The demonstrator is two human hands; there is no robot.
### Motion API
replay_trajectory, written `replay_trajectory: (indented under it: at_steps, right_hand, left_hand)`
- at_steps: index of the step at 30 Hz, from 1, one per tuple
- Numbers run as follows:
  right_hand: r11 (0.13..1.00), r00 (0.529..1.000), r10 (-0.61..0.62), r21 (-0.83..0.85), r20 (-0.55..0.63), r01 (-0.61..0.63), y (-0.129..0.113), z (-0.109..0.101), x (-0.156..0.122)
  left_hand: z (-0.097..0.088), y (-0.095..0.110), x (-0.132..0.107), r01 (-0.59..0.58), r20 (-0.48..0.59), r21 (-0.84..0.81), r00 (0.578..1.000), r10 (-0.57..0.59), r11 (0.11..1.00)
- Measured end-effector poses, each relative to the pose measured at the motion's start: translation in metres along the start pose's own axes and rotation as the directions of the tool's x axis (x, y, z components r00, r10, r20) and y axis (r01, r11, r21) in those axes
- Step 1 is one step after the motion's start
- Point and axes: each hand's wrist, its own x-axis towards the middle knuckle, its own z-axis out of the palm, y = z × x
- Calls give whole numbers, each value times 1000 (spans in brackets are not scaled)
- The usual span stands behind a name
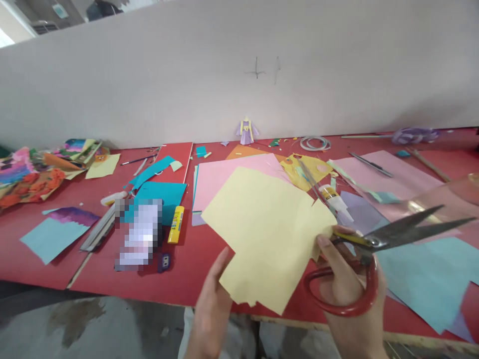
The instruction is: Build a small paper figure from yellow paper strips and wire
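Centrally, one pale yellow sheet [269,234], notched at its lower left and rough along its lower edge, held above the near part of the red tabletop [194,279].

Your right hand [348,284]: thumb pressed flat on the sheet's right corner, index finger curled close behind it, so the paper is pinched between them with no visible gap. The same hand carries the scissors [374,243], red loops around the hand, blades spread and pointing right, away from the sheet.

Your left hand [213,309]: thumb raised at the sheet's lower-left edge, just beside the notch; the other fingers are hidden behind the paper, so you cannot tell how far closed they are or whether they grip it.

Beyond the sheet: pink paper [220,174], partly covered in view; a cut orange-yellow piece [305,172]; a white glue bottle [339,202], lying near the right corner; a small paper figure [246,132], upright by the wall.

To your left: a yellow glue stick [175,225], teal paper [170,193], and a small purple object [163,262].

To your right: light blue paper [426,279], beneath the scissors in view.
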Motion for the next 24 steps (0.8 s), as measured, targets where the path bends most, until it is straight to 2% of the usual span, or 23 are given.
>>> replay_trajectory:
  at_steps: [2,3,6,9,10,12,13,14,15,16,17,19,20,22,24]
  right_hand:
    - [998,996,11,-55,-86,-15,1,2,-11]
    - [998,995,22,-59,-92,-28,1,2,-16]
    - [998,997,49,-48,-59,-52,3,1,-27]
    - [994,996,80,-66,-40,-82,8,-7,-31]
    - [994,995,77,-79,-62,-82,10,-11,-32]
    - [991,995,100,-83,-27,-102,14,-21,-35]
    - [990,994,109,-85,5,-109,16,-26,-36]
    - [984,981,153,-113,115,-140,18,-30,-37]
    - [980,967,183,-110,174,-166,20,-34,-38]
    - [971,948,230,-111,222,-209,22,-36,-38]
    - [964,925,262,-117,274,-238,24,-38,-37]
    - [959,909,281,-136,307,-250,28,-41,-35]
    - [961,913,269,-155,306,-231,29,-41,-33]
    - [965,931,226,-196,288,-174,32,-43,-30]
    - [966,939,199,-217,282,-139,33,-44,-29]
  left_hand:
    - [19,-8,-14,64,-23,65,998,-62,996]
    - [28,-9,-16,82,-47,86,996,-78,993]
    - [44,-6,-13,33,-207,167,978,2,985]
    - [40,-2,-4,-60,-290,248,948,133,967]
    - [35,0,-1,-107,-324,302,923,208,947]
    - [22,4,7,-232,-361,431,842,402,872]
    - [16,7,13,-255,-361,502,807,468,826]
    - [11,11,19,-211,-311,548,847,431,809]
    - [7,16,25,-147,-246,583,905,346,799]
    - [5,21,30,-82,-202,613,945,256,786]
    - [4,26,34,-46,-184,636,960,210,770]
    - [5,33,38,-77,-169,647,956,241,759]
    - [6,35,36,-78,-185,609,954,237,789]
    - [7,32,30,-26,-250,441,956,151,897]
    - [2,20,22,10,-247,216,968,44,976]
